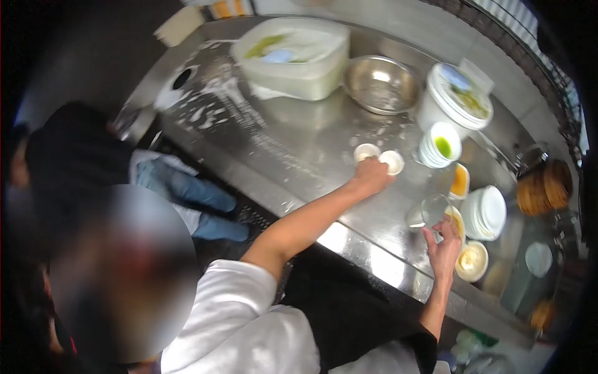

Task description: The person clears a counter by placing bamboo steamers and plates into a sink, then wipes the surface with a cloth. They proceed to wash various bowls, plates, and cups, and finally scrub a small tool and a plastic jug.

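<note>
the fingers of the left hand (374, 176) are bunched at the near sides of two small white cups (392, 163), one in front of the fingertips and one to their right; the blur leaves it unclear whether they pinch either. the right hand (443, 242) has its thumb and fingers bent, pinching the near side of a clear cup (436, 210).

a container of orange food (460, 181) sits just beyond the clear cup. a stack of white lids (485, 213) and a bowl of pale food (471, 262) lie to the right of the right hand. farther up the metal counter (311, 134) stand a stack of white cups (440, 145), a lidded bucket (455, 100), a metal bowl (382, 85) and a large plastic tub (293, 59).

the small cups' round mouths face up; the clear cup is tilted, its long axis slanting.
</note>
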Demonstrator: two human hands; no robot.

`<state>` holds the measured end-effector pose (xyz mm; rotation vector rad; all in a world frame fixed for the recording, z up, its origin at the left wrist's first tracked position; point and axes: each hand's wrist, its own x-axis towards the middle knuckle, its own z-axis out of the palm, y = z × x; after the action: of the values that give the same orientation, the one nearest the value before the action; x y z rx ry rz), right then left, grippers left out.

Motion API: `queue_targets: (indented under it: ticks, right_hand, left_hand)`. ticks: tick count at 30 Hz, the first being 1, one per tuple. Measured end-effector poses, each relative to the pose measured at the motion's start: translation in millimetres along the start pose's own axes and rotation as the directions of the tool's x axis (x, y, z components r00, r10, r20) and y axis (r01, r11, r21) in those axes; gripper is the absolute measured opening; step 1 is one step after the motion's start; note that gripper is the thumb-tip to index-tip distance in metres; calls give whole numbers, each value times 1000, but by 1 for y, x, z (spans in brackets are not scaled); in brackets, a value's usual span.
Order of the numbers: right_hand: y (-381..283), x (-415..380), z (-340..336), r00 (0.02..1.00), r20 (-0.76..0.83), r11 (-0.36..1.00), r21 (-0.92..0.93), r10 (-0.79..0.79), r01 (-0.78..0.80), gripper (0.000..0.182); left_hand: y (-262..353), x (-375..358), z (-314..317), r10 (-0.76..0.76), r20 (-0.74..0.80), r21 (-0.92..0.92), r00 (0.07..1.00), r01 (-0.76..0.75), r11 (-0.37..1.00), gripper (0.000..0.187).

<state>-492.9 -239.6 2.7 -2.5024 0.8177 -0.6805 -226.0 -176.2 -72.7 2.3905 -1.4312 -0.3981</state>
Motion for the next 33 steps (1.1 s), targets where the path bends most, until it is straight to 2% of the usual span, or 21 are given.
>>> queue_targets:
  ticks: [3,4,6,7,8,9,11,13,16,17,19,22,26,30,33]
  right_hand:
    - [5,2,5,999,39,992,122,20,-25,26]
    - [12,3,9,997,78,992,123,-3,-6,29]
    - [18,4,21,1000,29,980,200,-2,-4,43]
    - [15,1,23,1000,2,971,237,13,-13,51]
    - [12,0,22,998,38,953,296,53,-62,77]
    - [12,-3,23,996,15,927,364,88,-88,81]
    - [17,-6,36,991,-17,861,497,133,-107,90]
    - [30,-11,56,983,53,848,499,177,-179,92]
    - [39,-22,71,971,127,846,477,202,-238,91]
    - [39,-26,77,969,152,849,469,196,-245,90]
    - [52,-30,98,993,46,839,532,107,-115,87]
    - [45,-24,96,969,123,838,488,214,-246,84]
    - [61,-16,112,999,-13,942,334,45,-38,79]
    - [57,-20,103,999,53,918,396,-7,-14,80]
    - [50,-28,88,952,220,900,334,214,-279,79]
  left_hand:
    - [7,8,-4,-75,-33,-4,997,75,997,35]
    - [8,1,-7,-74,-119,1,990,75,997,34]
    - [17,-9,-9,-46,-280,15,959,53,998,34]
    - [20,-21,-14,-1,-361,-24,933,-8,1000,33]
    - [19,-35,-19,44,-434,-58,900,-77,995,33]
    - [17,-51,-26,85,-508,-87,857,-149,985,33]
    - [-18,-83,-14,-3,-609,-108,794,-79,991,36]
    - [-45,-110,0,-114,-600,-87,792,78,993,35]
    - [-65,-148,17,-202,-605,-127,770,158,979,36]
    - [-66,-149,19,-218,-622,-155,752,155,976,36]
    - [-62,-145,24,-228,-641,-163,733,160,974,36]
    - [-61,-145,18,-200,-610,-130,767,152,980,36]
    - [-60,-149,15,-201,-620,-134,759,150,980,38]
    - [-58,-149,15,-222,-578,-119,785,188,975,40]
    - [-58,-153,12,-241,-554,-154,797,186,970,42]
